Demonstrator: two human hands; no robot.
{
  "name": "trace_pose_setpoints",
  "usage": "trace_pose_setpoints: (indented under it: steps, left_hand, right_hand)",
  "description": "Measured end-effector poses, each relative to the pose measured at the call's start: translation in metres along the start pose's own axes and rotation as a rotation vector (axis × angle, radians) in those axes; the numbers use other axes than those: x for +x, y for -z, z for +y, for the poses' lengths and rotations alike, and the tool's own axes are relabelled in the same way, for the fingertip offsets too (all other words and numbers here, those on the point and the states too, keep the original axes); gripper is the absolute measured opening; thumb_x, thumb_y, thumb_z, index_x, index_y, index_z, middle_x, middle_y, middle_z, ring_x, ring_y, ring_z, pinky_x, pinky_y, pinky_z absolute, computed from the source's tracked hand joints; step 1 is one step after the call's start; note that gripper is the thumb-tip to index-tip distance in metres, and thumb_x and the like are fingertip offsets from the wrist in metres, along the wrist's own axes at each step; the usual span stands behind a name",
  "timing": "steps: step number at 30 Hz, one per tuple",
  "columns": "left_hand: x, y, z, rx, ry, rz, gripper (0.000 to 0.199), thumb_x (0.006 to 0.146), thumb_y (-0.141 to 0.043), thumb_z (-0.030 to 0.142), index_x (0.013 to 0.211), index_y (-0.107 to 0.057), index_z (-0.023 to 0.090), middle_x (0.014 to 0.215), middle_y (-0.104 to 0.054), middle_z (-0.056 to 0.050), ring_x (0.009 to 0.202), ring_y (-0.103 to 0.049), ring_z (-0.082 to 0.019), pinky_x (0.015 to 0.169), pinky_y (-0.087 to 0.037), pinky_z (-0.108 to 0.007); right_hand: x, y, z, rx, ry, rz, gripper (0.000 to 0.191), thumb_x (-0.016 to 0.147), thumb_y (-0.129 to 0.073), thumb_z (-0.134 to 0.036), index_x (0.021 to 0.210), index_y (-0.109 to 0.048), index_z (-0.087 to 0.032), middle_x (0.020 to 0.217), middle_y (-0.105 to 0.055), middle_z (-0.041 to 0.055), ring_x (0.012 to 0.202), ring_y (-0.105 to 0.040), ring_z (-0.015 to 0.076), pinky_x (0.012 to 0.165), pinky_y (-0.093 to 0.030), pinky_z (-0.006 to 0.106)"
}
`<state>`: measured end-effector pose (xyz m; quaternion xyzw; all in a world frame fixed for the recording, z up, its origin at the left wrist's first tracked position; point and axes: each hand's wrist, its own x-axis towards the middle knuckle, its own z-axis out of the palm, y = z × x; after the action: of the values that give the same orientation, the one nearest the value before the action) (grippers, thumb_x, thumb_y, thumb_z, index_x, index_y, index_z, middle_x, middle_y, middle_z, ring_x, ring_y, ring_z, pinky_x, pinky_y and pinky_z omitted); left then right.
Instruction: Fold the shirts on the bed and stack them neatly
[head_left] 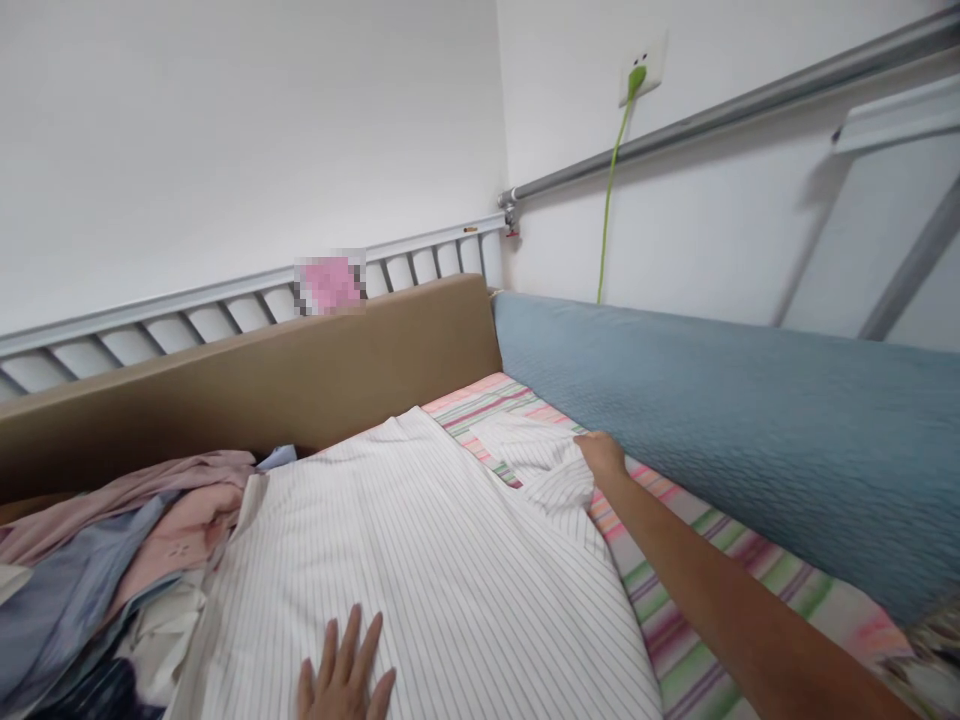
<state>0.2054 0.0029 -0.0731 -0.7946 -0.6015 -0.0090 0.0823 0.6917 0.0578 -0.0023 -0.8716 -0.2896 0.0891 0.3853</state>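
Observation:
A white shirt [435, 560] with thin dark stripes lies spread out on the bed, its body mostly flat. My left hand [345, 675] rests palm down on the shirt near the bottom of the view, fingers spread. Out to the right, my right hand [602, 458] is closed on the end of a crumpled sleeve [551, 462] of the shirt. Its fingertips are partly hidden from me. Beneath the sleeve shows a striped bedsheet [697, 590] in pink, green and white.
A heap of clothes [180, 540] lies at the left, against the shirt. Behind stands a brown bed panel [360, 350], with a white radiator [165, 335] beyond it. A blue padded panel [720, 400] borders the right. A green cord [611, 190] hangs from a wall socket [652, 65].

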Motion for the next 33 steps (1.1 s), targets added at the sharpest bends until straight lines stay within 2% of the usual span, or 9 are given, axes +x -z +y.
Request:
trace_pose_setpoints:
  steps: [4,7,11,14,18,20,22,27,33]
  left_hand:
    - [-0.003,-0.001,-0.004,-0.048,-0.038,0.006,0.05,0.088,-0.028,0.044,0.137,-0.024,0.037,0.15,-0.02,0.005,0.139,-0.013,-0.028,0.108,-0.019,-0.055]
    - [-0.004,-0.003,-0.007,-0.075,-0.061,0.014,0.051,0.088,-0.03,0.045,0.138,-0.024,0.037,0.15,-0.019,0.005,0.14,-0.01,-0.028,0.108,-0.018,-0.056]
    - [-0.005,-0.001,-0.007,-0.113,-0.066,0.02,0.051,0.088,-0.029,0.046,0.137,-0.024,0.038,0.15,-0.019,0.006,0.14,-0.009,-0.029,0.108,-0.018,-0.057]
    - [-0.004,0.001,-0.005,-0.141,-0.052,0.0,0.051,0.087,-0.029,0.047,0.137,-0.025,0.038,0.15,-0.019,0.006,0.14,-0.01,-0.029,0.108,-0.017,-0.057]
    - [-0.002,-0.003,-0.002,-0.168,-0.011,-0.02,0.05,0.085,-0.035,0.044,0.134,-0.03,0.039,0.148,-0.024,0.006,0.138,-0.016,-0.03,0.108,-0.017,-0.058]
    - [-0.002,-0.008,0.0,-0.165,0.019,0.005,0.05,0.083,-0.04,0.042,0.132,-0.034,0.04,0.146,-0.028,0.006,0.138,-0.019,-0.03,0.108,-0.016,-0.059]
    - [-0.002,-0.012,0.001,-0.169,0.045,0.01,0.05,0.081,-0.043,0.04,0.131,-0.037,0.042,0.145,-0.031,0.006,0.137,-0.022,-0.031,0.108,-0.015,-0.06]
    - [0.02,0.002,0.003,-0.211,0.132,-0.067,0.049,0.08,-0.044,0.05,0.126,-0.048,0.036,0.14,-0.042,-0.001,0.132,-0.031,-0.037,0.105,-0.014,-0.068]
    - [0.085,0.022,0.028,-0.315,0.031,0.114,0.046,0.087,-0.035,0.048,0.129,-0.046,0.033,0.145,-0.036,-0.001,0.135,-0.026,-0.032,0.106,-0.021,-0.061]
  right_hand:
    - [-0.019,0.004,0.003,0.097,-0.005,0.124,0.034,0.08,-0.041,-0.035,0.077,-0.063,-0.009,0.073,-0.067,0.0101,0.066,-0.058,0.0194,0.056,-0.042,0.027]
    - [-0.035,0.01,0.001,0.136,0.027,0.237,0.038,0.081,-0.037,-0.033,0.096,-0.059,-0.006,0.093,-0.066,0.0146,0.082,-0.059,0.0215,0.071,-0.046,0.029]
    - [-0.066,0.013,-0.014,0.159,0.384,0.294,0.039,0.081,-0.039,-0.027,0.111,-0.053,-0.007,0.123,-0.054,0.0178,0.117,-0.047,0.0216,0.1,-0.034,0.032]
    - [-0.112,-0.006,-0.038,0.125,0.754,0.04,0.041,0.085,-0.037,-0.03,0.116,-0.054,-0.009,0.129,-0.051,0.017,0.123,-0.042,0.0213,0.107,-0.028,0.036]
    - [-0.193,-0.057,-0.073,-0.025,1.046,-0.612,0.044,0.087,-0.044,-0.04,0.126,-0.052,-0.022,0.139,-0.045,0.0077,0.131,-0.034,0.0219,0.111,-0.02,0.044]
    - [-0.217,-0.082,-0.084,-0.075,1.18,-0.839,0.044,0.086,-0.046,-0.047,0.127,-0.051,-0.029,0.142,-0.04,0.0036,0.136,-0.026,0.0213,0.112,-0.013,0.047]
    - [-0.217,-0.102,-0.092,-0.134,1.199,-0.888,0.045,0.087,-0.044,-0.049,0.128,-0.05,-0.03,0.145,-0.037,0.0035,0.137,-0.022,0.0214,0.112,-0.009,0.047]
    - [-0.168,-0.138,-0.099,-0.262,1.063,-0.73,0.048,0.09,-0.037,-0.048,0.135,-0.041,-0.031,0.149,-0.028,0.0044,0.138,-0.017,0.0243,0.111,-0.008,0.051]
    - [-0.157,-0.152,-0.091,-0.304,1.078,-0.739,0.052,0.09,-0.027,-0.056,0.139,-0.032,-0.037,0.151,-0.019,-0.0008,0.14,-0.009,0.0232,0.112,-0.006,0.051]
